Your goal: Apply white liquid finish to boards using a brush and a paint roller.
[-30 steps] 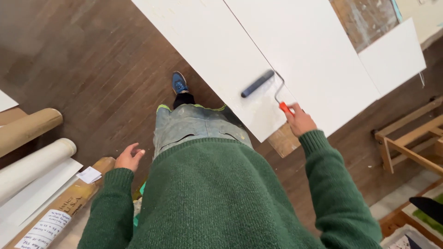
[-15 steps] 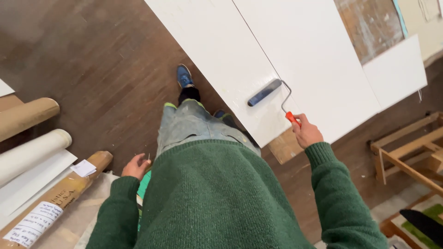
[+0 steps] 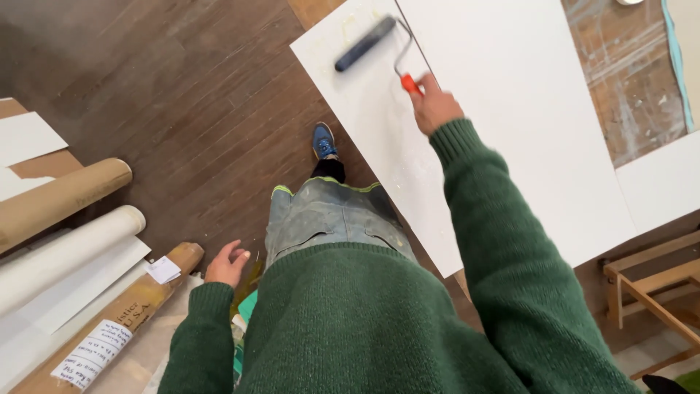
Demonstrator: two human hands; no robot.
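Here, in the head view, the right hand (image 3: 433, 107) is closed round the orange handle of a paint roller (image 3: 367, 43), whose dark sleeve lies on the near white panel (image 3: 379, 153) close to its far corner; rolling looks to be mid-stroke, and further passes would call for steady pressure along the board; the left hand (image 3: 227, 264) hangs loosely open, holding nothing, beside the paper rolls (image 3: 65, 197) on the wooden floor (image 3: 182, 109); a second white panel (image 3: 525, 124) lies alongside.

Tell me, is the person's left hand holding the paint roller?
No, the paint roller is gripped by its orange handle in the right hand over the white panel, while the left hand hangs empty.
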